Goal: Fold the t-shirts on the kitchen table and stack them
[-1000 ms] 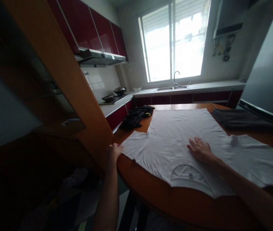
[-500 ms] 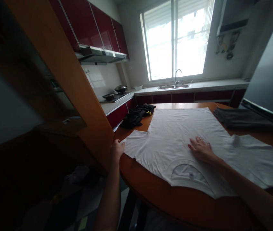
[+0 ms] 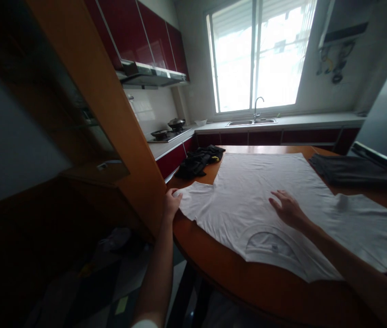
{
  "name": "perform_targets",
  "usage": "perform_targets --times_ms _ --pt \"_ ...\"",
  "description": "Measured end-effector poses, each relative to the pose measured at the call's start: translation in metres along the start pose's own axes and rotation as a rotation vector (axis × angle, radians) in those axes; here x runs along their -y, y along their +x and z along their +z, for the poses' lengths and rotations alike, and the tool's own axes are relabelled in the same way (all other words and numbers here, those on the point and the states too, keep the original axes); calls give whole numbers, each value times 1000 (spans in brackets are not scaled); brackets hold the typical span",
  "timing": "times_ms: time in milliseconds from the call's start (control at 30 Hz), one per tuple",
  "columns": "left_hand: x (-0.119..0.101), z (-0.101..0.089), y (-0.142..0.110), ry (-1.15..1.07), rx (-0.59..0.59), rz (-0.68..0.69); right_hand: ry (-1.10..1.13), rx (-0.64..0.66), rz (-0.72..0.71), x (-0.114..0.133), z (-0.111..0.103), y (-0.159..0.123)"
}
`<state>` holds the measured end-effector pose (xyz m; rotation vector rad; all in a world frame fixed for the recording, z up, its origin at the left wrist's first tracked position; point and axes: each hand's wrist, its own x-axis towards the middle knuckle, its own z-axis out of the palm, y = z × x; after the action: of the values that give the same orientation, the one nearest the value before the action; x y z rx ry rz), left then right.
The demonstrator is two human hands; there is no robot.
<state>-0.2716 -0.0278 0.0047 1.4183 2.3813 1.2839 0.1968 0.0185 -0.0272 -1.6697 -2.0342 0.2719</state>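
Note:
A white T-shirt lies spread out over the wooden table, its neckline towards me and its hem at the far side. My left hand grips the end of the left sleeve at the table's edge, thumb and fingers closed on the cloth. Over the chest, just above the neckline, is my right hand, its fingers apart and holding nothing. Whether its palm touches the cloth I cannot tell. Small creases run across the shirt's front.
Crumpled black clothing lies at the table's far left. Dark folded cloth rests at the right. A wooden cabinet post stands close to my left arm. Beyond are a stove, a sink and a window.
The view has shifted slightly, so most things sit a little further right. My right hand's fingers look more raised from the shirt. My left hand keeps its hold on the sleeve.

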Motion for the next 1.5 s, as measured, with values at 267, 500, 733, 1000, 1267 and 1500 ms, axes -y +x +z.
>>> perform_targets --times_ms 267,500,733,1000,1267,1500 --pt "-106 4 4 -422 122 301 695 258 -57 58 -18 5" --pt "-165 65 -24 -524 826 643 1128 472 124 96 -2 0" --pt "-118 100 28 -249 370 324 1052 417 241 97 14 -7" --pt "-83 118 31 -140 410 419 1176 366 377 93 22 -4" --pt "-90 134 15 -93 564 631 1133 345 266 89 18 -7" --pt "-82 141 -2 188 479 773 957 246 198 89 12 -2"
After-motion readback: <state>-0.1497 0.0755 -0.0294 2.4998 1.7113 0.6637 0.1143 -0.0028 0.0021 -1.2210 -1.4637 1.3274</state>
